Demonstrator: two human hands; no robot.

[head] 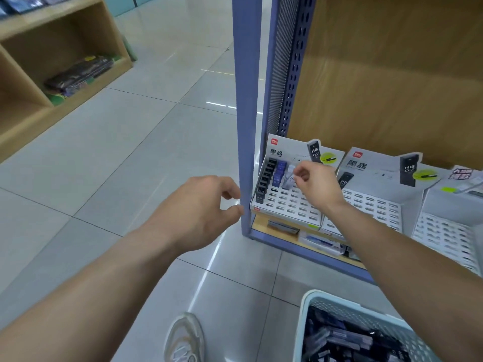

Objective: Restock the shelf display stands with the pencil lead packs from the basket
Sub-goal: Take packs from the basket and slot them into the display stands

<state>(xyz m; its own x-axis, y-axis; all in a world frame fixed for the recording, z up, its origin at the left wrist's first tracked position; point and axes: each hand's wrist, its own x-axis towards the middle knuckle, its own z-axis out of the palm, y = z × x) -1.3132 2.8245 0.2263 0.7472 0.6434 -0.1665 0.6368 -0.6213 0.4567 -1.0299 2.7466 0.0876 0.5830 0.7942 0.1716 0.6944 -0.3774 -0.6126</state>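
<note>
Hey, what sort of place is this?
Probably a stationery shop: cardboard display stands slotted with pencil lead packs sit on a blue retail shelf, and a stock basket stands on the tiled floor.

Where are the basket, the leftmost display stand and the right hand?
basket (303,325), head view, left rim.
leftmost display stand (287,202), head view, empty slotted tray.
right hand (318,186), head view, back of hand.
</note>
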